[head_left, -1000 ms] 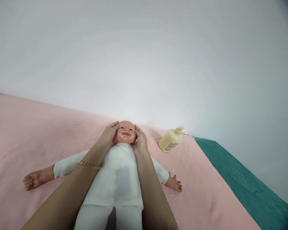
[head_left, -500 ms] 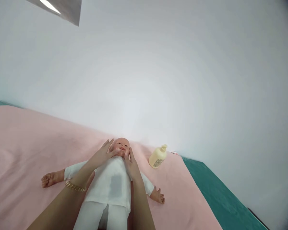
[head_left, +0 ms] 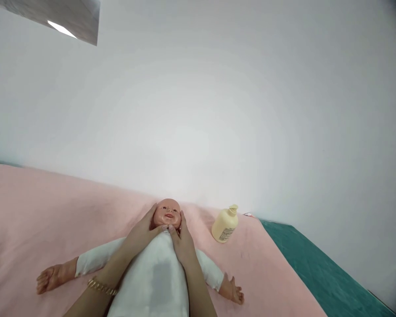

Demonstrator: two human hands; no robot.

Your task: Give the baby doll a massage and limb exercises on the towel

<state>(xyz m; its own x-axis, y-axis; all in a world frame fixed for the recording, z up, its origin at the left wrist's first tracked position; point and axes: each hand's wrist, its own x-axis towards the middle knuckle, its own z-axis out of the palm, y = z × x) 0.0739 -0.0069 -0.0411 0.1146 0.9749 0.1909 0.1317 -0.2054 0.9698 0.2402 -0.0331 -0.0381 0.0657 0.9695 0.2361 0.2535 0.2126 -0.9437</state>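
Note:
A baby doll point(head_left: 161, 273) in white clothes lies on its back with both arms stretched out sideways and its face up. My left hand point(head_left: 145, 231) cups the left side of its head, with the thumb at the chin. On the other side, my right hand point(head_left: 184, 240) cups the cheek, its thumb also below the chin. The two thumb tips almost meet under the mouth. Behind the head, most of my left fingers are hidden. A gold bracelet point(head_left: 102, 287) circles my left wrist.
A yellow pump bottle point(head_left: 225, 224) stands to the right of the doll's head. Pink cloth point(head_left: 46, 207) covers most of the green surface point(head_left: 320, 259). A pale wall point(head_left: 198, 110) rises right behind, with a grey panel point(head_left: 69, 17) at upper left.
My thumbs have moved from the doll's cheeks to its chin, and my fingers lie closer around the head. The camera view has shifted slightly, so the doll appears larger and lower.

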